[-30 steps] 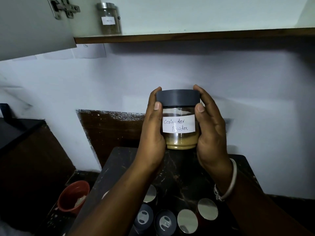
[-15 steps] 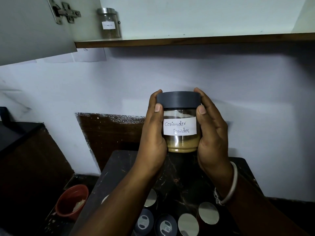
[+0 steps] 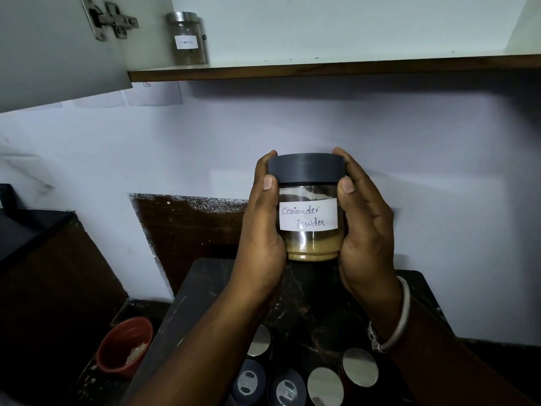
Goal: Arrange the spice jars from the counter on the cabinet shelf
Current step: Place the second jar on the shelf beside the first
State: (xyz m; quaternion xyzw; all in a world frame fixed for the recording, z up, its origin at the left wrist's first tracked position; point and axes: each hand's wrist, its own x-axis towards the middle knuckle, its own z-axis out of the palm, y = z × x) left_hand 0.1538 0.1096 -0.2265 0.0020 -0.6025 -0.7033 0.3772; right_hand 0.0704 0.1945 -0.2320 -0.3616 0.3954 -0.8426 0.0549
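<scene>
I hold a glass jar (image 3: 308, 213) with a dark grey lid and a white label reading "Coriander powder" upright in front of the wall, above the dark counter (image 3: 310, 300). My left hand (image 3: 263, 230) grips its left side and my right hand (image 3: 366, 227) its right side. One steel-lidded labelled jar (image 3: 187, 39) stands at the left end of the cabinet shelf (image 3: 336, 68) above. Several more jars (image 3: 325, 385) with steel or dark lids stand on the counter near the bottom edge, partly hidden by my forearms.
The open cabinet door (image 3: 58, 48) with its hinge hangs at the upper left. A red bowl (image 3: 126, 347) sits low to the left of the counter. A dark worktop (image 3: 26, 230) lies at the far left. The shelf to the right of the single jar is bare.
Both hands still hold the coriander jar in the same grip. The view has tilted up slightly, so more of the shelf shows and the jar sits a little lower in frame.
</scene>
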